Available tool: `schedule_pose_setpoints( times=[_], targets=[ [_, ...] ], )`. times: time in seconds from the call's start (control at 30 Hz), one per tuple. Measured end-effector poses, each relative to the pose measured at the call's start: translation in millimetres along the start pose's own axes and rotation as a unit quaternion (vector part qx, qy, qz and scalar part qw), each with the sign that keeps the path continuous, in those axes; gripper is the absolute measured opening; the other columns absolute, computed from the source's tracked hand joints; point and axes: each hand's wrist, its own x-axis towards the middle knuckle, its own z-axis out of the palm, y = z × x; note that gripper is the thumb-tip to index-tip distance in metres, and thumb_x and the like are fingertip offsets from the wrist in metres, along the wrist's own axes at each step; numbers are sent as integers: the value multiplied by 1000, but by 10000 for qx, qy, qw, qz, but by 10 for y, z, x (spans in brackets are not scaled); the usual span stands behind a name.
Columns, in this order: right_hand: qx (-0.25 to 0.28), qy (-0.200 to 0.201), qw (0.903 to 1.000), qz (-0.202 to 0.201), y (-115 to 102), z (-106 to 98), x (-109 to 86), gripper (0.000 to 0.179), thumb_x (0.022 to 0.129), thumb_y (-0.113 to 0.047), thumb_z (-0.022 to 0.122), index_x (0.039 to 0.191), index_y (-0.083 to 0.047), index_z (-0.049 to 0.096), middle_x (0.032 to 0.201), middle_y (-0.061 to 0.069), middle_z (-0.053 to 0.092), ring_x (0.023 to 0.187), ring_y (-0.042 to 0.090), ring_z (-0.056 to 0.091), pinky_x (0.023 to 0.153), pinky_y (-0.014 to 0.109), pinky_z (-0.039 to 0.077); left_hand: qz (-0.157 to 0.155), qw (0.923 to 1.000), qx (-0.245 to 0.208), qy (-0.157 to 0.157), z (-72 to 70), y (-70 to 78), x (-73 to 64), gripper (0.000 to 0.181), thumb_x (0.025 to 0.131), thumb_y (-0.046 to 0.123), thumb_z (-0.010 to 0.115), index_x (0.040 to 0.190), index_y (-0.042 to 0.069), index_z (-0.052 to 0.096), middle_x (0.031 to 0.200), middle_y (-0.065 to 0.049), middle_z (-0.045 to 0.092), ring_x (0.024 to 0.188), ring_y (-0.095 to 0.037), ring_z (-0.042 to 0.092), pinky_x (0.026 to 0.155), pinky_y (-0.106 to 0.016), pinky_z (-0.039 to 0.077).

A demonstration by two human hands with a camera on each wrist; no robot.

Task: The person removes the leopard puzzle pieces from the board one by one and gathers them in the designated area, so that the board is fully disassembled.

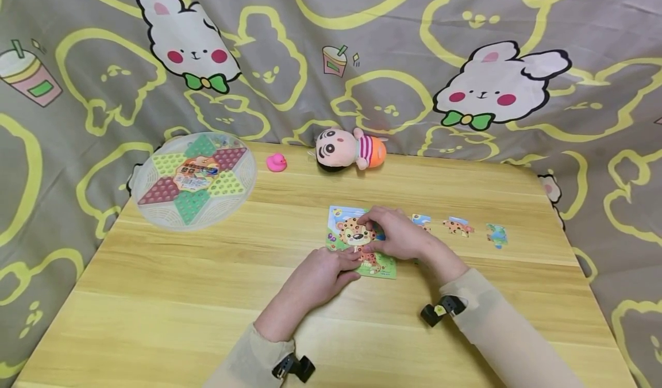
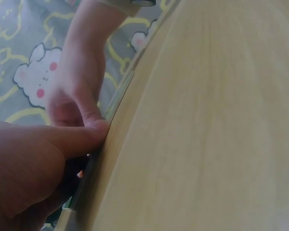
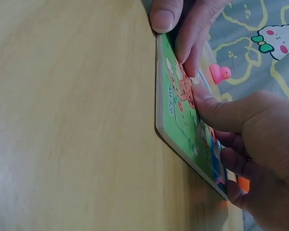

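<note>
A jigsaw puzzle board (image 1: pixel 385 267) with a spotted cartoon leopard lies flat on the table. My left hand (image 1: pixel 323 273) rests on its near left part, fingers extended over the picture and thumb at the near edge. My right hand (image 1: pixel 400 233) reaches over the right side, its thumb and index finger bent around a puzzle piece (image 1: pixel 368 234) at the leopard's face. In the right wrist view the right thumb (image 3: pixel 209 103) touches the picture; the other fingers curl at the board's side. The right hand hides part of the board.
Loose puzzle pieces lie to the right: a spotted one (image 1: pixel 457 227), a blue-green one (image 1: pixel 496 235) and one partly behind the right hand (image 1: pixel 421 221). A round Chinese checkers board (image 1: pixel 170 212), a pink rubber duck (image 1: pixel 276 162) and a plush doll (image 1: pixel 349 148) stand along the back by a patterned curtain (image 1: pixel 289 106).
</note>
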Motion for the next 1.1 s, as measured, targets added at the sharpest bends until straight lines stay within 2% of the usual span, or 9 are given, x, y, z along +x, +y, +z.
schedule_pose_setpoints(
  times=[0.2, 0.47, 0.67, 0.97, 1.1],
  targets=[
    [66, 103, 9999, 33, 8, 32, -12, 53, 85, -29, 92, 130, -14, 67, 112, -6, 65, 103, 16, 60, 94, 46, 39, 42, 10000, 88, 16, -1, 16, -8, 32, 103, 29, 73, 130, 13, 77, 134, 0, 70, 125, -19, 67, 108, -42, 52],
    [158, 126, 9996, 181, 32, 69, -10, 52, 85, -27, 92, 128, -15, 67, 108, -9, 63, 100, 13, 58, 91, 40, 36, 164, 9996, 224, -69, -11, 43, -29, 31, 105, 27, 70, 132, 13, 76, 137, 0, 69, 130, -20, 64, 108, -41, 52],
    [281, 190, 9993, 169, 50, 64, -27, 52, 85, -28, 92, 129, -15, 67, 108, -7, 63, 100, 15, 57, 90, 41, 36, 290, 9989, 333, -141, 6, 44, -42, 27, 106, 23, 68, 130, 16, 78, 137, 4, 69, 129, -18, 64, 108, -39, 52],
    [346, 193, 9992, -101, 69, 55, -39, 51, 88, -31, 89, 131, -15, 68, 113, -7, 63, 103, 15, 58, 92, 43, 36, 199, 9998, -37, -31, 38, -13, -57, 27, 105, 21, 69, 130, 15, 77, 134, 5, 71, 126, -16, 66, 109, -38, 51],
    [441, 157, 9987, -183, 72, 35, -44, 48, 90, -27, 87, 131, -14, 68, 110, -6, 63, 101, 15, 57, 92, 43, 36, 178, 9998, -125, -48, 28, -7, -51, 27, 106, 22, 69, 130, 14, 77, 135, 5, 70, 126, -17, 66, 110, -40, 50]
  ],
)
